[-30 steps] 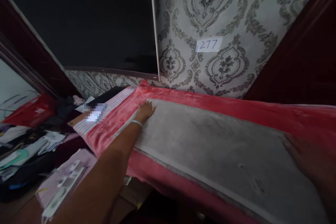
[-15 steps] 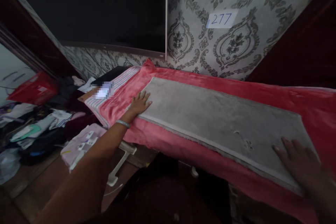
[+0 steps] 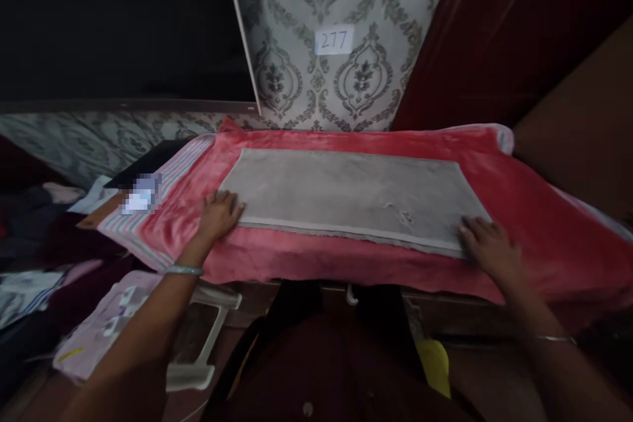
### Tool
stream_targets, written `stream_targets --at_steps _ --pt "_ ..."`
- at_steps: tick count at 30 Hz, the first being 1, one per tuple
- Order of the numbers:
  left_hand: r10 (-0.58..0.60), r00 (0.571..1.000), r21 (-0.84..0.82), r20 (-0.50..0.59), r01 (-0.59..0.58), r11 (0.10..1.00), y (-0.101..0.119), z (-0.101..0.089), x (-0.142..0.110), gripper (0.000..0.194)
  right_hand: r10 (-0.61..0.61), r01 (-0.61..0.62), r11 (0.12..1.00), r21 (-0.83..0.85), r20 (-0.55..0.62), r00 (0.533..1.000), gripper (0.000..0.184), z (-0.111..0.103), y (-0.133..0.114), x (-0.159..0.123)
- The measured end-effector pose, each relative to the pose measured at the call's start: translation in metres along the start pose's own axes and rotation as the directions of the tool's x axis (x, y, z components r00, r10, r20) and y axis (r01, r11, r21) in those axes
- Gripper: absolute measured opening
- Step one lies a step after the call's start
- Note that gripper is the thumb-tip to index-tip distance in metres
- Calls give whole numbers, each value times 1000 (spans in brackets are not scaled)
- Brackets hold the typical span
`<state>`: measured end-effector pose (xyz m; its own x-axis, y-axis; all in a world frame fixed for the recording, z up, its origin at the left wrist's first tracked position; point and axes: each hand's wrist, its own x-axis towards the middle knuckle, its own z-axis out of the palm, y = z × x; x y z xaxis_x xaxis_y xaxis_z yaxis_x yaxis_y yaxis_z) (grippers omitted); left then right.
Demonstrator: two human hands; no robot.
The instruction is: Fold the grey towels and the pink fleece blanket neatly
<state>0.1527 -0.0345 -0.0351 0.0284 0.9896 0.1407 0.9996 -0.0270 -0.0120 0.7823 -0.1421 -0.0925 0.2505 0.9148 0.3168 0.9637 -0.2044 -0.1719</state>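
Observation:
A grey towel (image 3: 341, 188), folded into a long strip, lies flat on a red plush blanket (image 3: 306, 260). Two layers show along its near edge, and a small emblem marks its right half. My left hand (image 3: 220, 214) rests at the towel's near left corner, palm down with the fingers laid out. At the near right corner my right hand (image 3: 489, 247) lies with its fingers stretched over the towel's edge. Neither hand is closed around the cloth. A bracelet circles each wrist.
A large dark television screen (image 3: 123, 26) and patterned wallpaper with a paper label (image 3: 334, 39) stand behind. Clothes (image 3: 30, 297) are heaped at left. A white stool (image 3: 198, 362) with a pink cloth (image 3: 99, 326) beside it and a yellow object (image 3: 435, 366) are below.
My view has turned to the right, showing more of the blanket's right end. My right hand now rests at the towel's near right corner; my left stays by the left end.

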Motion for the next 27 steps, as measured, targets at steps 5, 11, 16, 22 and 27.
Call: stream_targets --at_steps 5,11,16,22,27 --pt "509 860 -184 -28 -505 843 64 9 -9 55 -345 329 873 361 -20 938 56 -2 -94 -3" --pt "565 825 -189 -22 -558 808 91 11 -16 46 -507 451 786 423 23 862 47 23 -163 -13" --pt "539 842 -125 -19 -537 834 81 17 -23 49 -466 438 783 440 -50 883 41 34 -161 -14" --pt "544 805 -113 -237 -579 808 75 43 -27 42 -461 543 699 465 -288 840 34 50 -158 -21" --pt "550 729 -64 -407 -624 779 75 40 -35 32 -388 538 680 499 -378 841 29 51 -158 -36"
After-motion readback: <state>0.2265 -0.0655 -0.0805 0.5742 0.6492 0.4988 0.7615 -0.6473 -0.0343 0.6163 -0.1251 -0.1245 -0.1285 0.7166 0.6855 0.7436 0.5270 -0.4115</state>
